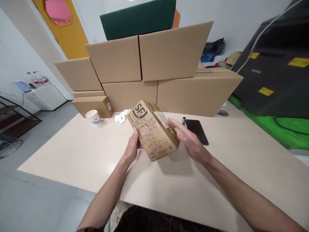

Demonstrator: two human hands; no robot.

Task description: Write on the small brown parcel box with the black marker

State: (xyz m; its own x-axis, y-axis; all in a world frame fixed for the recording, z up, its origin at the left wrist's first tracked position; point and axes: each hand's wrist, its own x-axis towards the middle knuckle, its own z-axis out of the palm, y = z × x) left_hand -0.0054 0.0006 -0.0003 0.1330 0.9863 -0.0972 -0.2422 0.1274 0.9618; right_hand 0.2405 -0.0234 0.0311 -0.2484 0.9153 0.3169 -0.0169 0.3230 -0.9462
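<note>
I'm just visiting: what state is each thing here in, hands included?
Parcel: tilted, no open flap showing
Left hand: gripping the parcel
Right hand: fingers extended at the parcel's side
Paper cup: upright
White tissue: crumpled
Black phone-like slab: lying flat
Green box: resting atop cardboard boxes

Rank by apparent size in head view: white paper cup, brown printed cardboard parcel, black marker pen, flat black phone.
1. Brown printed cardboard parcel
2. Flat black phone
3. White paper cup
4. Black marker pen

Head-worn — forward and down over table [84, 154]
</note>
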